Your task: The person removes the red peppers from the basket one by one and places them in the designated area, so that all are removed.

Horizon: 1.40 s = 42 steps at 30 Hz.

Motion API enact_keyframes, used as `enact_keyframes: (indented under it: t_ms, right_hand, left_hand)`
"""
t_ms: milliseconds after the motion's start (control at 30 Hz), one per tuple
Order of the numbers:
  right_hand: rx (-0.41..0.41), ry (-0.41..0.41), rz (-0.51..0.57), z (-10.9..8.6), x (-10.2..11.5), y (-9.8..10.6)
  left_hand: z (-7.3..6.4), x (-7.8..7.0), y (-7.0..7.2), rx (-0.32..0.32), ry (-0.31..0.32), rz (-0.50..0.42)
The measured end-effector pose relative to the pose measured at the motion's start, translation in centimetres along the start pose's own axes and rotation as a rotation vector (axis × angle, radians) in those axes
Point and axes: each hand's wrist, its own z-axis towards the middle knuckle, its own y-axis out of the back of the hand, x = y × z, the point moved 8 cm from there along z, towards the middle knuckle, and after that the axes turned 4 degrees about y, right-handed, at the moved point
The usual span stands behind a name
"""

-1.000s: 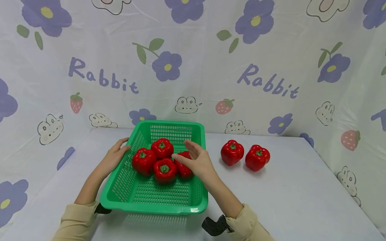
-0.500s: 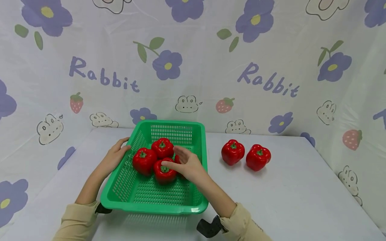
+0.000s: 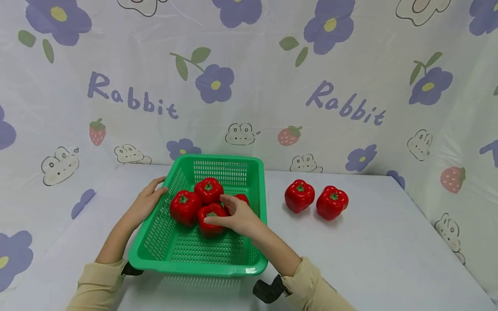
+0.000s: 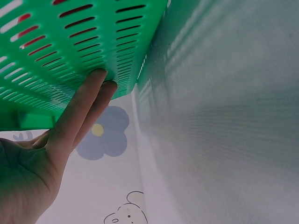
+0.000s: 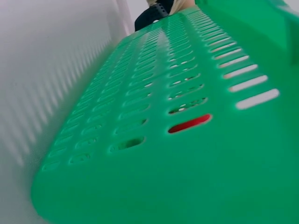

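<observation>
A green plastic basket (image 3: pixel 210 270) with slotted walls holds several red bell peppers. At its left side, my left hand (image 3: pixel 145 205) grips the rim, thumb over the edge; in the left wrist view, fingers (image 4: pixel 88 98) lie along the outer wall. My right hand (image 3: pixel 241 218) is inside the basket, thumb and fingers spread apart over the front bell pepper (image 3: pixel 210 229). A right-hand bell pepper (image 3: pixel 243 198) is partly hidden behind that hand. The left bell pepper (image 3: pixel 186 208) and the back one (image 3: pixel 209 190) sit close by. The right wrist view shows the basket's outer wall (image 5: pixel 140 186).
Two more red bell peppers, one nearer (image 3: pixel 299 196) and one farther right (image 3: pixel 332 203), stand on the white table (image 3: pixel 373 250) beside the basket. A printed cloth (image 3: pixel 256 86) with flowers and rabbits hangs behind the table.
My right hand has moved left and down, from the basket's right side to over the front bell pepper. My left hand keeps its place on the rim.
</observation>
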Motion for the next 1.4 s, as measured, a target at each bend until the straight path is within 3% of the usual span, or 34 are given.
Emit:
enact_keyframes:
  t_ms: [600,1400]
  right_hand:
    - [0.036,0.053,-0.211,0.21,0.35,-0.61]
    - [0.048,0.117,-0.163,0.19,0.09,-0.69]
  left_hand:
    - [0.04,-0.2,-0.05,0.011,0.007,0.007]
    - [0.27,-0.04,-0.17,0.017,0.005,0.014]
